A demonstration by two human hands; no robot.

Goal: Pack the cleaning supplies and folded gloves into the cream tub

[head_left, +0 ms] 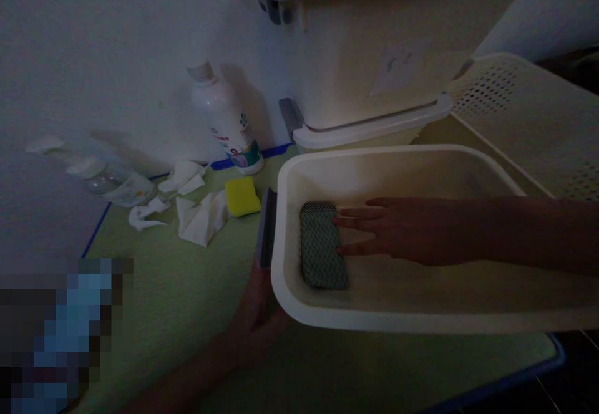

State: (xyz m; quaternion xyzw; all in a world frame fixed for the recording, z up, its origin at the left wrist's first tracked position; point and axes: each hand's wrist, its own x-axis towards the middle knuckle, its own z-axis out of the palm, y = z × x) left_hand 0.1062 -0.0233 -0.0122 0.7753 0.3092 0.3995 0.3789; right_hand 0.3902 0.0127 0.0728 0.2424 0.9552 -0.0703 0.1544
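Note:
A white plastic storage bin (374, 322) stands with its open top facing up. My left hand (257, 323) grips its left end from below, by the grey side latch (266, 230); part of the fingers is hidden behind the bin. Inside, a grey-green textured scrubbing sponge (324, 249) with a dark mesh edge lies at the left end of the bin. My right hand (388, 230) reaches in from the right, fingers stretched and apart, the tips touching or very close to the sponge's right edge.
A yellow sponge (242, 196), crumpled white tissues (203, 217), a white bottle (229, 121) and a clear pump bottle (115, 180) are on the green mat (187, 289). Behind stand stacked lidded bins (346, 58). A perforated white panel (528, 115) is at right.

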